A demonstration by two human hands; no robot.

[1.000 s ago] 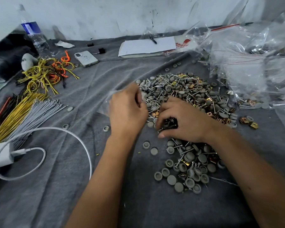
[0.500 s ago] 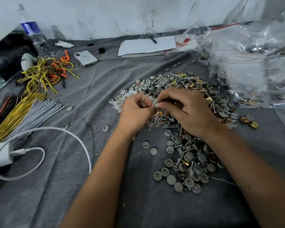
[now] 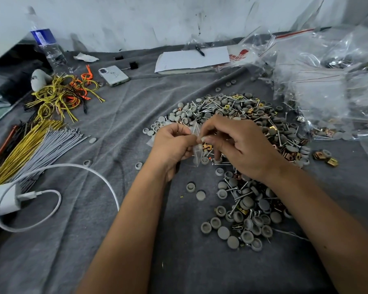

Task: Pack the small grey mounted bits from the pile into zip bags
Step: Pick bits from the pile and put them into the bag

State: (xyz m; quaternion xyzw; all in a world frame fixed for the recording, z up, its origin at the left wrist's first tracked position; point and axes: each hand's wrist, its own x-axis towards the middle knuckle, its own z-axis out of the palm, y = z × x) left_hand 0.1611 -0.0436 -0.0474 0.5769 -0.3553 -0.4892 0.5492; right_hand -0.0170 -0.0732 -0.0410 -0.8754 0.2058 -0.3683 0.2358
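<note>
A pile of small grey round bits (image 3: 238, 115), mixed with screws and brass clips, spreads over the grey cloth (image 3: 115, 209) from the middle toward me. My left hand (image 3: 171, 143) and my right hand (image 3: 240, 145) meet above the pile's left edge. Both pinch a small clear zip bag (image 3: 197, 151) at its top edge; the bag hangs down between them. I cannot tell what is inside the bag. More grey bits (image 3: 242, 225) lie nearer to me under my right forearm.
A heap of clear zip bags (image 3: 327, 81) fills the right side. Bundles of yellow and grey ties (image 3: 36, 143) and a white charger with its cable (image 3: 30, 196) lie at left. A phone (image 3: 113, 75), a notepad (image 3: 191, 59) and a water bottle (image 3: 48, 48) stand at the back.
My right hand rose from the pile and joined my left hand. Both now pinch the small bag's top, held slightly higher than half a second ago.
</note>
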